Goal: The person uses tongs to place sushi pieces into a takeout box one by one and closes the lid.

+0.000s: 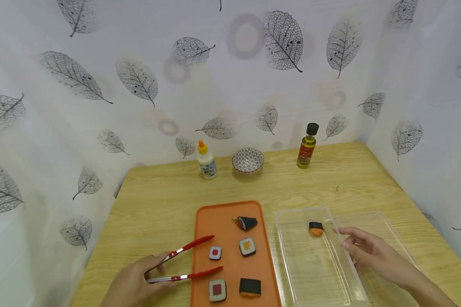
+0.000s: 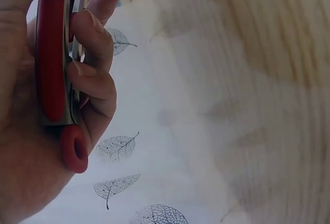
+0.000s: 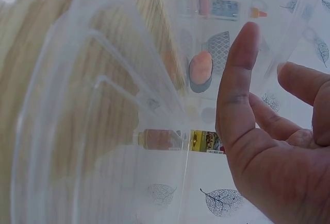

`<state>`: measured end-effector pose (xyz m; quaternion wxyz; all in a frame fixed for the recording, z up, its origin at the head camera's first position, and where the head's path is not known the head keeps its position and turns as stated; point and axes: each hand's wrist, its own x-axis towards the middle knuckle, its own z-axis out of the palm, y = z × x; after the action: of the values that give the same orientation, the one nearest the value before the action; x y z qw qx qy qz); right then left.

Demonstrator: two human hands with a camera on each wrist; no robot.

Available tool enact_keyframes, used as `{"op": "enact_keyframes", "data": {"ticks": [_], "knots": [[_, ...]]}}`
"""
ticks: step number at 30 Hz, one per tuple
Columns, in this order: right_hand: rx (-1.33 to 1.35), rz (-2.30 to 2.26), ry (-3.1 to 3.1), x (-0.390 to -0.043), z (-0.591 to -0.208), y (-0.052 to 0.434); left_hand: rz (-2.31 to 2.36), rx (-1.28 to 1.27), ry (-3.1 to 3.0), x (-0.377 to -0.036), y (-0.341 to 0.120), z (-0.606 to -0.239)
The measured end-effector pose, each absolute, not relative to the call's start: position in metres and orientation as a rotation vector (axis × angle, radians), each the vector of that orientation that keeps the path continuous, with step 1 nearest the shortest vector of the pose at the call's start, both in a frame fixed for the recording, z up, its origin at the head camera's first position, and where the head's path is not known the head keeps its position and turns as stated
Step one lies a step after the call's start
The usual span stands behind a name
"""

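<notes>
My left hand (image 1: pixel 140 275) grips a pair of red-tipped metal tongs (image 2: pixel 51 54). The tongs' tips are spread over the left side of an orange tray (image 1: pixel 230 209), on either side of a small sushi roll with a red centre (image 1: pixel 215 253), apart from it. Also on the tray lie a yellow-centred roll (image 1: pixel 247 246), a dark-red-centred roll (image 1: pixel 217 290), a dark cone roll (image 1: pixel 247 222) and a black-banded orange sushi piece (image 1: pixel 250 287). My right hand (image 1: pixel 376 253), index finger extended, touches the right rim of a clear plastic container (image 1: pixel 307 264). Inside sits another black-banded orange piece (image 1: pixel 316 228).
A white bottle with an orange cap (image 1: pixel 207 162), a patterned bowl (image 1: pixel 247 161) and an oil bottle (image 1: pixel 307 147) stand along the table's back edge. Another clear plastic piece (image 1: pixel 384 238) lies right of the container. Leaf-print sheeting (image 1: pixel 234 85) surrounds the wooden table.
</notes>
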<state>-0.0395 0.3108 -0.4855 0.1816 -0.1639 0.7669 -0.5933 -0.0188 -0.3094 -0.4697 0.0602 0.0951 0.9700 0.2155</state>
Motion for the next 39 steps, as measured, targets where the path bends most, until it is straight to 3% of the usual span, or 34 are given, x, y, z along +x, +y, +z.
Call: {"op": "enact_keyframes", "data": {"ticks": [9,19,32,39], "knots": [[-0.308,-1.601,2.137,-0.042,-0.484,0.312,0.659,0.288,2.939,-0.015,-0.304,-0.466],[-0.338,-1.618,2.128,-0.042,-0.483,0.31,0.701,0.36,3.023,-0.014,-0.301,-0.466],[-0.349,-1.599,2.162,-0.043,-0.483,0.314,0.866,0.68,3.08,-0.037,-0.258,-0.443],[-0.345,-1.582,2.196,-0.041,-0.484,0.314,0.745,1.009,3.094,-0.061,-0.217,-0.432]]}}
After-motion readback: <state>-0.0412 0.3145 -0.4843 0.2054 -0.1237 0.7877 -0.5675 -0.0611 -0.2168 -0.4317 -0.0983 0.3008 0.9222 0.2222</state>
